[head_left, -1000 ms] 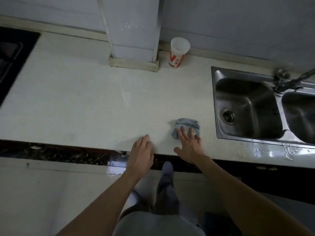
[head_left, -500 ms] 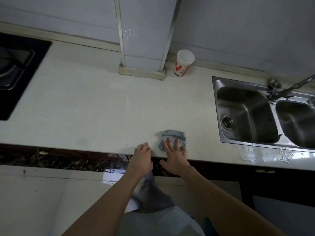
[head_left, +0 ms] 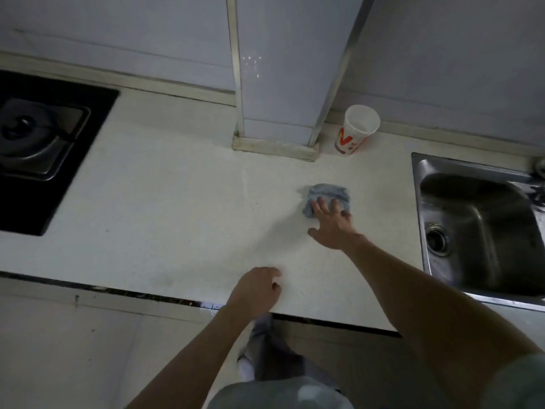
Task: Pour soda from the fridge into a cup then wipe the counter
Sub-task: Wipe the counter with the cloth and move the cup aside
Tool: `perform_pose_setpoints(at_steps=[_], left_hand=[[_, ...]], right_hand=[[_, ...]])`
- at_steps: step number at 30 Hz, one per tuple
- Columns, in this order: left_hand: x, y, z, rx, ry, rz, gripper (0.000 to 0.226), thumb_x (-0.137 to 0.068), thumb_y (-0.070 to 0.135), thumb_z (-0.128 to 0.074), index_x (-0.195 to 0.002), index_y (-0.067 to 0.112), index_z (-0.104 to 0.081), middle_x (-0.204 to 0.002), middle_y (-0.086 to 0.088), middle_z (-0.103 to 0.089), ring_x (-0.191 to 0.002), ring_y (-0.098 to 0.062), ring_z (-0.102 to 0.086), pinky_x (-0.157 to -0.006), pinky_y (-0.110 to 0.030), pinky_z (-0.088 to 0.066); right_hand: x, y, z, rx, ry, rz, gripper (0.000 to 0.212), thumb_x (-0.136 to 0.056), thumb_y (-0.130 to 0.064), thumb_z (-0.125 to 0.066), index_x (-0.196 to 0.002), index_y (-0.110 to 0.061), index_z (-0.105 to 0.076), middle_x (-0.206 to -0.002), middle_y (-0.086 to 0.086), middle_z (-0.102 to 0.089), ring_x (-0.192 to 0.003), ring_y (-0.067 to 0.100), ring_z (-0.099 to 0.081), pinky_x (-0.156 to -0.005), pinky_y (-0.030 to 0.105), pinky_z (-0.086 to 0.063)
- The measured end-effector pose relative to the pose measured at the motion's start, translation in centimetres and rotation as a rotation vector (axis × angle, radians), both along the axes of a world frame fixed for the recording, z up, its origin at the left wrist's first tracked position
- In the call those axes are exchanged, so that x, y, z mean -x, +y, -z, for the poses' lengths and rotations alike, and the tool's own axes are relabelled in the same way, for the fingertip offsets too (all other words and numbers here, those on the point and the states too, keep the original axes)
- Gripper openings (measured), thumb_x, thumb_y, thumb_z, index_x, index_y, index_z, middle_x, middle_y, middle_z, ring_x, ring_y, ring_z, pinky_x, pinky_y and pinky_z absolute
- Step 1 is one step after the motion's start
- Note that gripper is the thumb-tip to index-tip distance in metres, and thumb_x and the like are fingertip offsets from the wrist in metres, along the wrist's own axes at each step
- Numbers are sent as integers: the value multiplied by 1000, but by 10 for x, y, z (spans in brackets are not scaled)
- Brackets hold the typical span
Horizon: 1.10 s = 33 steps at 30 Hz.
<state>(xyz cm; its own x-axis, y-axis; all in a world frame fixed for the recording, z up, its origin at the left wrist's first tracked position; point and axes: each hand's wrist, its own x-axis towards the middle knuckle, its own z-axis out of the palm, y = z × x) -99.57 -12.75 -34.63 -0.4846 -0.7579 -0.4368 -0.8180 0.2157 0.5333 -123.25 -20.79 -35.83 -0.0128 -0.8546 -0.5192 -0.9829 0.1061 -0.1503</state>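
Right hand (head_left: 331,228) lies with straight, spread fingers on the small crumpled blue-grey cloth (head_left: 327,192), on the white stone table (head_left: 177,202) near the steel sink (head_left: 418,202). Left hand (head_left: 256,287), loosely curled and holding nothing, rests at the front edge. A white paper cup with red print (head_left: 355,132) stands at the back edge, beside the tiled pillar (head_left: 283,84).

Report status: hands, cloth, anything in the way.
Right hand flat on the cloth, pressing it to the counter. Left hand rests at the front edge, empty. Cup upright by the back wall, apart from the cloth.
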Motion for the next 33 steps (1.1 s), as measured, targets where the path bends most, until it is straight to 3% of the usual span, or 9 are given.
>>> perform_pose_setpoints(at_steps=[7,14,25,30,33], left_hand=[[-9,-47,1,103,32,-92,44,-95,14,-46,-139,17,-51,-154,8,-35,-142,-5,-28,-113,-19,-28],[-16,-46,2,36,-5,-90,46,-97,17,-44,-143,18,-45,-157,7,-25,-144,-2,-23,-109,-16,-32],[-39,-28,-10,51,-46,-39,46,-96,14,-43,-142,11,-46,-157,4,-30,-146,-9,-20,-113,-20,-29],[-68,-8,-8,55,-80,-36,44,-94,14,-45,-138,12,-49,-154,0,-31,-143,-15,-25,-105,-25,-43],[-81,5,-9,50,-90,0,41,-95,18,-46,-135,15,-50,-149,-2,-29,-136,-16,-30,-96,-23,-48]], right_hand=[[27,-79,5,59,-6,45,81,-93,-47,-51,-155,-24,-4,-163,4,1,-149,38,3,-119,58,-7],[37,-110,6,64,28,15,82,-92,-48,-51,-155,-21,-6,-163,5,-1,-148,38,1,-118,59,-8],[32,-110,5,70,-5,80,75,-92,-47,-52,-152,-23,-13,-160,4,-11,-147,38,-8,-117,59,-15],[2,-74,6,89,19,65,76,-90,-48,-53,-151,-24,-14,-159,6,-13,-145,41,-11,-115,62,-19],[-27,-41,-3,53,7,99,75,-93,-47,-51,-153,-24,-11,-160,6,-7,-147,39,-6,-118,58,-13]])
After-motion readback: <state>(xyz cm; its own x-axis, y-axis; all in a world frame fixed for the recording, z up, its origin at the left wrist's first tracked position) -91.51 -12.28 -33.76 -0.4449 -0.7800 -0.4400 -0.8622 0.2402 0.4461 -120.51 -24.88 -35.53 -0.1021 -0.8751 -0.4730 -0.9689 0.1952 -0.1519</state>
